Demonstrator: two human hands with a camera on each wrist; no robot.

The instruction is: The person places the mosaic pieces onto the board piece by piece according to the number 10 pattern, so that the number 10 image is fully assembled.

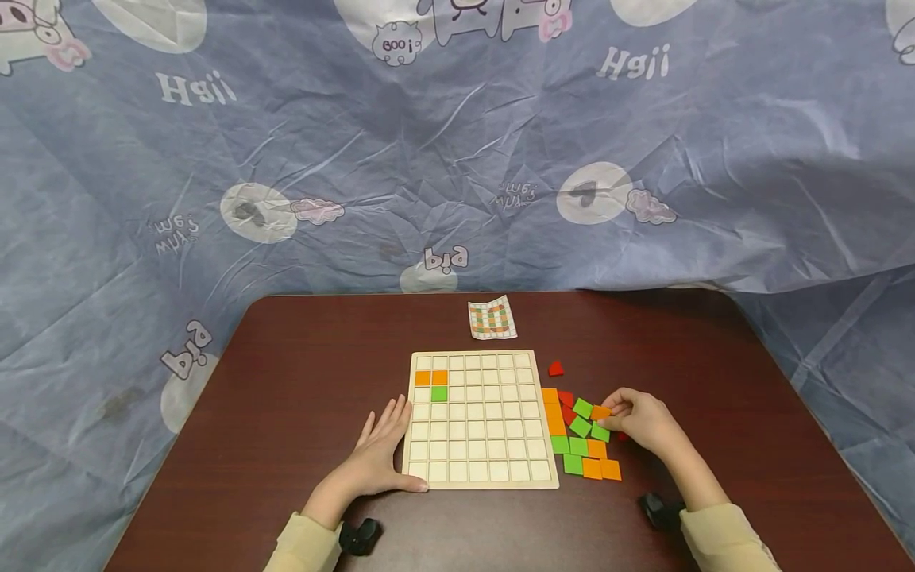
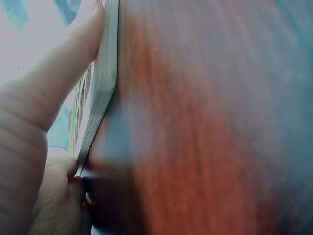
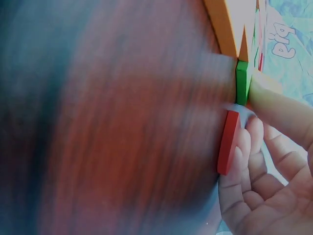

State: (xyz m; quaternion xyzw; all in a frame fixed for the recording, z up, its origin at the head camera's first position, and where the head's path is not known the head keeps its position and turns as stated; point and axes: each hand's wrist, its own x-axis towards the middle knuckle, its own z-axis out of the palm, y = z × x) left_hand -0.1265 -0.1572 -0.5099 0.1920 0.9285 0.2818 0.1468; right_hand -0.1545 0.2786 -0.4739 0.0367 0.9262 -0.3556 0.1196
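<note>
A pale wooden grid board (image 1: 476, 480) lies on the table with two orange squares (image 1: 431, 378) and one green square (image 1: 439, 394) in its upper-left cells. My left hand (image 1: 379, 459) rests along its left edge, fingers spread, thumb at the near-left corner; the left wrist view shows the thumb against the board's side (image 2: 105, 68). Right of the board, my right hand (image 1: 646, 421) pinches an orange square tile (image 1: 600, 413) over the loose pile. Beneath that hand, a red piece (image 3: 229, 142) lies by the curled fingers, and a green tile (image 3: 242, 82) is near the thumb.
Several loose green (image 1: 573, 464), orange (image 1: 611, 470) and red (image 1: 565, 399) pieces lie along the board's right side. One red piece (image 1: 556, 369) sits apart, farther back. A printed pattern sheet (image 1: 492, 318) lies behind the board. A blue patterned cloth (image 1: 457, 143) hangs behind the table.
</note>
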